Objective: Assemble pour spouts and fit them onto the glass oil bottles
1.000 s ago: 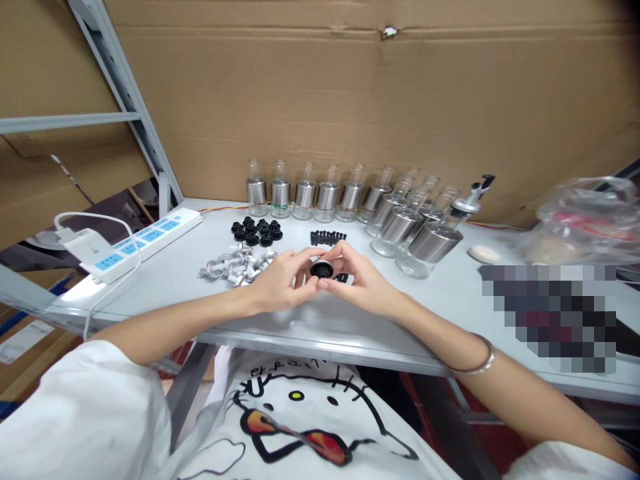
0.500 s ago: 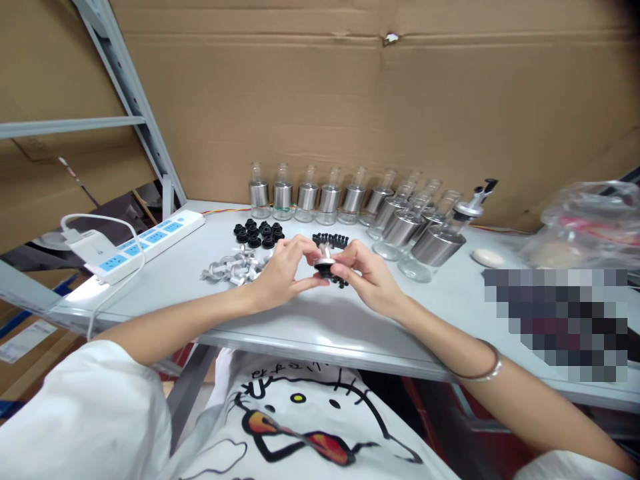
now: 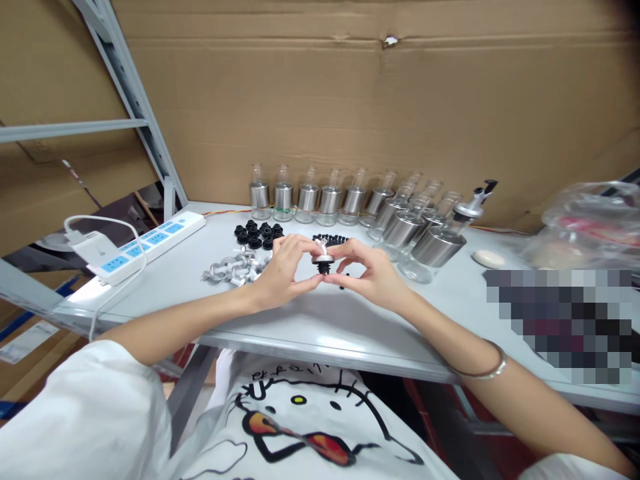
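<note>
Both hands grip one small pourer stopper [image 3: 323,261], with a silvery cap above and a black ribbed plug below. My left hand [image 3: 289,270] pinches it from the left, thumb under the plug and index finger near the top. From the right, my right hand [image 3: 371,272] holds it the same way. Behind the hands lie small black pieces [image 3: 331,239], partly hidden. Left of them is a pile of black ribbed plugs [image 3: 256,235], and nearer, a heap of silvery spout parts [image 3: 233,268] partly behind my left hand.
Glass bottles with metal sleeves [image 3: 307,197] line the back; the rightmost bottle [image 3: 439,245] carries a black-tipped pourer. A power strip [image 3: 155,241] with a white cable is at left. At right are a pale oval object [image 3: 489,258], plastic bags [image 3: 590,223] and a blurred-out item.
My right thumb and fingers have shifted around the stopper, leaving its black plug more visible between the two thumbs. The stopper now looks upright.
</note>
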A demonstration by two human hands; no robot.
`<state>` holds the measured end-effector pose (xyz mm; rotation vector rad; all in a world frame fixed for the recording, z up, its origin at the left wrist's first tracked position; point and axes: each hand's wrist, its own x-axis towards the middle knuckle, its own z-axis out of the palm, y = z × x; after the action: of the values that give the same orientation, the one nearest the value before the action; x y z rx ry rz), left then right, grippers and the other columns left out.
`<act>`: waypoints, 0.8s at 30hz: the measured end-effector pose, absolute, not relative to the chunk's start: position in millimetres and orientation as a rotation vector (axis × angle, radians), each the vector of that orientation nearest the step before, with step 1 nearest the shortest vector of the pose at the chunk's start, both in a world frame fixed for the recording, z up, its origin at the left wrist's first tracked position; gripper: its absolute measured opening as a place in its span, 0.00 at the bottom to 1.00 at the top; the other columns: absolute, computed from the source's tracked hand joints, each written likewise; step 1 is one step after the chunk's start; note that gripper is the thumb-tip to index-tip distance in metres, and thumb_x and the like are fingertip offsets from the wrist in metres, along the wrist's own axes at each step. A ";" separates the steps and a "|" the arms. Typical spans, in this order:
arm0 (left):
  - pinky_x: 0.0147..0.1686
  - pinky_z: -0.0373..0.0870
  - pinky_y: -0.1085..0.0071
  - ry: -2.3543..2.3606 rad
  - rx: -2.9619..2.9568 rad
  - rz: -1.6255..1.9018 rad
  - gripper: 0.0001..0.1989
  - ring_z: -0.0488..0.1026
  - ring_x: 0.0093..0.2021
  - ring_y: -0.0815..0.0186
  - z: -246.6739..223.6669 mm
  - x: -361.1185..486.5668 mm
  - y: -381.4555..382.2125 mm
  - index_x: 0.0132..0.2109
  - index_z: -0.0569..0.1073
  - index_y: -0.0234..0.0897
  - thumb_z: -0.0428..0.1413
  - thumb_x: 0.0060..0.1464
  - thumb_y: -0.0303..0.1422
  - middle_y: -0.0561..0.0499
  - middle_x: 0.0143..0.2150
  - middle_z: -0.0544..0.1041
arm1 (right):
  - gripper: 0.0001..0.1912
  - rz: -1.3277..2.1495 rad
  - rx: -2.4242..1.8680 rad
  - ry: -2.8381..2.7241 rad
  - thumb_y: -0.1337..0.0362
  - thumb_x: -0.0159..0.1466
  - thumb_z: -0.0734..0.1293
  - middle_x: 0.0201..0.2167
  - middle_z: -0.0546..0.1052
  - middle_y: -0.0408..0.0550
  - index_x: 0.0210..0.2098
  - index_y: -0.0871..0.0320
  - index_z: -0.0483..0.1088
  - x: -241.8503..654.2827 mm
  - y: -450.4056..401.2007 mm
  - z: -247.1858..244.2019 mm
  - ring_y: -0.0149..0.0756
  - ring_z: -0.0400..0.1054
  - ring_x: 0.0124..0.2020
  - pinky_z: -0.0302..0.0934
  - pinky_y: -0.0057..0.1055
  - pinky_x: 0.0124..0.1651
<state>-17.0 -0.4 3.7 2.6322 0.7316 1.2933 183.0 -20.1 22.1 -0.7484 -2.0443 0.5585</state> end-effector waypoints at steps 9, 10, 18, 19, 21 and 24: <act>0.46 0.65 0.63 0.546 2.593 1.391 0.10 0.68 0.45 0.62 4.0 -18.4 2.5 0.48 0.66 0.38 0.55 0.59 0.32 0.48 0.43 0.69 | 0.14 0.427 -0.791 -1.991 0.51 0.61 0.68 0.36 0.79 0.49 0.31 0.56 0.69 185.1 -21.3 21.5 0.39 0.76 0.34 0.72 0.36 0.39; 0.46 0.66 0.63 0.538 2.595 1.388 0.11 0.68 0.45 0.62 4.6 -18.6 2.4 0.48 0.66 0.39 0.54 0.59 0.32 0.47 0.43 0.69 | 0.14 0.429 -0.802 -1.982 0.51 0.60 0.69 0.36 0.79 0.50 0.31 0.56 0.69 185.3 -21.2 21.3 0.40 0.76 0.34 0.72 0.37 0.39; 0.45 0.70 0.64 0.464 2.610 1.385 0.10 0.69 0.43 0.64 3.4 -18.0 5.7 0.46 0.67 0.39 0.57 0.57 0.29 0.48 0.42 0.68 | 0.11 0.331 -0.806 -2.025 0.53 0.61 0.69 0.37 0.80 0.49 0.31 0.54 0.73 186.7 -20.3 23.3 0.44 0.75 0.41 0.70 0.40 0.46; 0.45 0.70 0.64 0.446 2.605 1.396 0.10 0.70 0.43 0.65 3.2 -17.9 5.9 0.46 0.67 0.39 0.57 0.56 0.29 0.49 0.42 0.68 | 0.10 0.325 -0.801 -2.027 0.54 0.60 0.69 0.37 0.80 0.49 0.31 0.54 0.73 186.7 -20.4 23.6 0.44 0.75 0.41 0.70 0.40 0.45; 0.45 0.71 0.65 0.415 2.595 1.419 0.11 0.70 0.43 0.66 3.5 -17.7 5.5 0.46 0.67 0.38 0.57 0.56 0.28 0.49 0.42 0.68 | 0.09 0.324 -0.796 -2.020 0.55 0.60 0.69 0.36 0.80 0.49 0.32 0.54 0.74 186.8 -20.7 24.1 0.43 0.75 0.40 0.71 0.39 0.44; 0.44 0.71 0.66 0.399 2.601 1.447 0.10 0.70 0.43 0.66 4.4 -17.8 4.2 0.45 0.68 0.39 0.57 0.56 0.28 0.49 0.41 0.68 | 0.10 0.384 -0.816 -1.990 0.56 0.59 0.70 0.36 0.79 0.48 0.36 0.56 0.74 186.4 -21.0 24.5 0.40 0.75 0.36 0.72 0.38 0.40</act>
<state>-17.8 4.2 4.4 2.6007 0.3988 1.4470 186.4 -21.0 24.5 -0.8155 -1.9898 0.3839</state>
